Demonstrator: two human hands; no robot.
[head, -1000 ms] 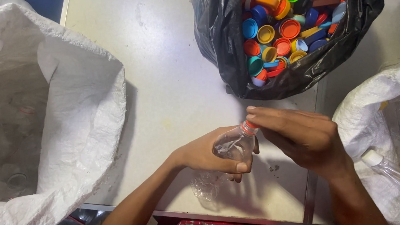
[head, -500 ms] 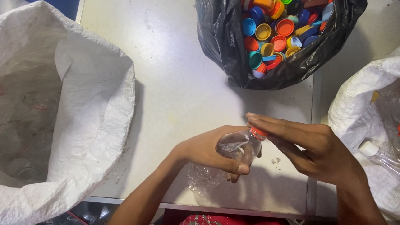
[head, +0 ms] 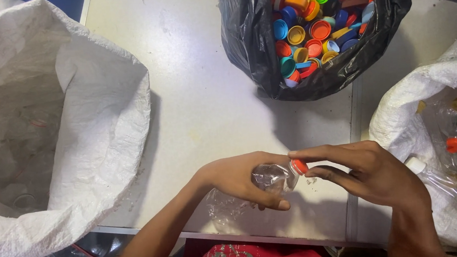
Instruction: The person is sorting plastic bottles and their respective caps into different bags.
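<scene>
Clear bottle gripped by left hand, right hand fingertips pinching red cap

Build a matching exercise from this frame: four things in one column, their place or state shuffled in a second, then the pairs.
Things:
1. black bag
2. left sack
3. right sack
4. bottle

Place or state:
A. holds capped clear bottles
B. gripped by the left hand, red cap pinched by the right hand
C. full of loose coloured caps
D. wide open, clear bottles lying deep inside

Pairs: 1-C, 2-D, 3-A, 4-B
</scene>
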